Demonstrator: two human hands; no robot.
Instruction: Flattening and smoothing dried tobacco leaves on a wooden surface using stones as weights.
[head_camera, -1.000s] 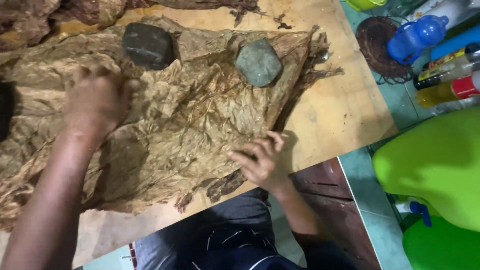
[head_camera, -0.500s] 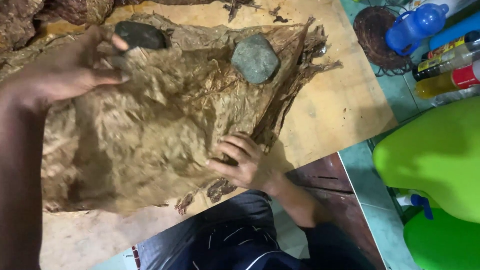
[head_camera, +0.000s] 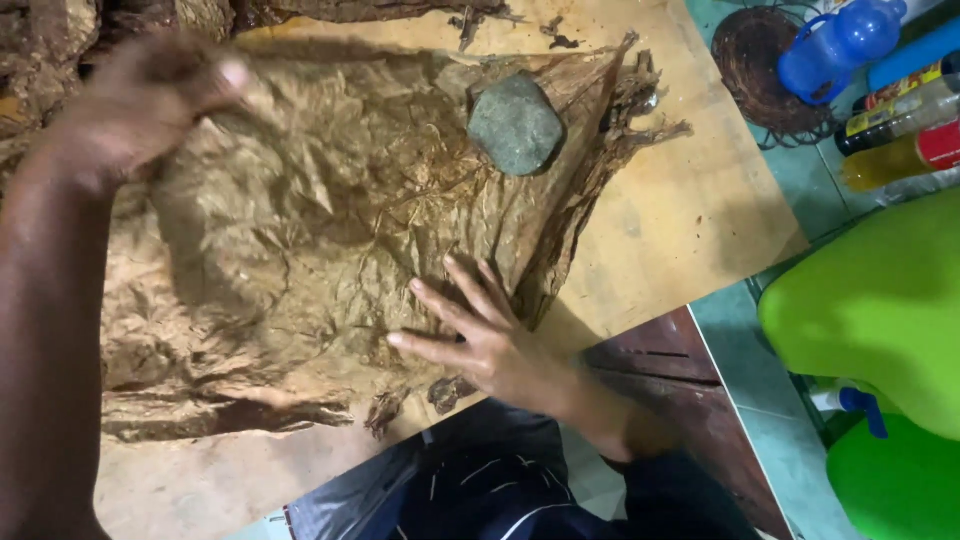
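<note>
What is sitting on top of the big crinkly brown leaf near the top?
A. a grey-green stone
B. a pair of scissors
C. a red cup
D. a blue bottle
A: a rounded grey-green stone rests on the dried brown leaf, up above the right hand, which lies flat on the leaf with its fingers spread.

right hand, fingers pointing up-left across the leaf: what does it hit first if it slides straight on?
Only more of the dried brown leaf, by the look of it. The right hand points left of the grey stone.
</note>
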